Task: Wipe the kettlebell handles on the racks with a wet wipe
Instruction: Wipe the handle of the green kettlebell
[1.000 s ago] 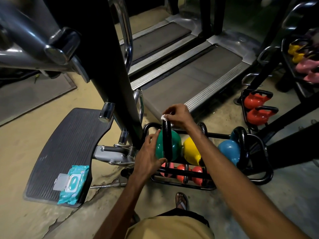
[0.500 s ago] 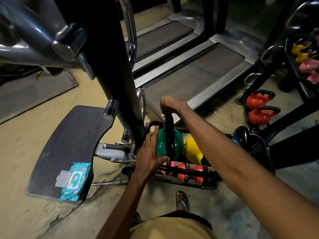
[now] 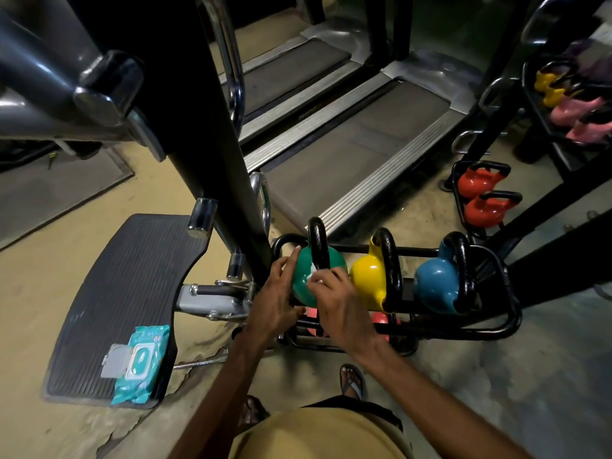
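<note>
The right hand pinches the wet wipe against the foot of the black handle of the green kettlebell — best wrapped fully round, then drawn over the arch. The left hand, fingers straight, braces it on the low rack.

a low black rack on the concrete floor carries a green kettlebell, yellow kettlebell and blue kettlebell side by side; a wipes pack lies on the ribbed footplate.
</note>
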`<action>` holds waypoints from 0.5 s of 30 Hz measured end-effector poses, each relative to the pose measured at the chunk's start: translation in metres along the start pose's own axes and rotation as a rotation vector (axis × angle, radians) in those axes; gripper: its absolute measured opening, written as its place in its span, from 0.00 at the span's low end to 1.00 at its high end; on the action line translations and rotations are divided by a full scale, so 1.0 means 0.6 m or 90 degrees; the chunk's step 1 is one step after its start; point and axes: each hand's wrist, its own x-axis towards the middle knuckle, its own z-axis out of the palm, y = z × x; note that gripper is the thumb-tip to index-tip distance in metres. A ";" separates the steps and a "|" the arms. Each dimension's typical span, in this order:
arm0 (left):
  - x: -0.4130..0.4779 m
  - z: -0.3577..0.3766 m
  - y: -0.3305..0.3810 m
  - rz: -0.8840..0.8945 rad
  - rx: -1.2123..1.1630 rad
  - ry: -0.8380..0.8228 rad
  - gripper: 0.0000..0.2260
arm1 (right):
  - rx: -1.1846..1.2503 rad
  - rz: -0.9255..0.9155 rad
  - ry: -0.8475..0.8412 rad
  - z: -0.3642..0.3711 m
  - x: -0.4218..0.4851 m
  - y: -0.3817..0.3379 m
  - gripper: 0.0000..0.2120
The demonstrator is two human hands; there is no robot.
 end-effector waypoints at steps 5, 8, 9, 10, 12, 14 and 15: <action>0.000 -0.008 0.007 0.022 0.003 -0.008 0.50 | 0.086 0.047 0.118 0.042 -0.058 0.007 0.16; -0.001 -0.010 0.018 0.045 0.022 -0.010 0.50 | 0.220 0.180 0.218 0.055 -0.071 0.008 0.17; -0.001 -0.009 0.022 0.051 0.030 -0.011 0.50 | 0.284 0.246 0.252 0.055 -0.070 0.007 0.16; -0.001 -0.009 0.025 0.055 0.037 -0.012 0.50 | 0.345 0.313 0.279 0.054 -0.068 0.006 0.15; -0.003 -0.008 0.033 0.050 0.036 -0.012 0.51 | 0.445 0.427 0.304 0.052 -0.060 0.007 0.11; -0.004 -0.007 0.040 0.033 0.029 -0.004 0.52 | 0.522 0.480 0.269 0.053 -0.046 0.019 0.10; -0.004 -0.007 0.042 0.025 0.029 0.001 0.53 | 0.535 0.486 0.222 0.056 -0.038 0.030 0.10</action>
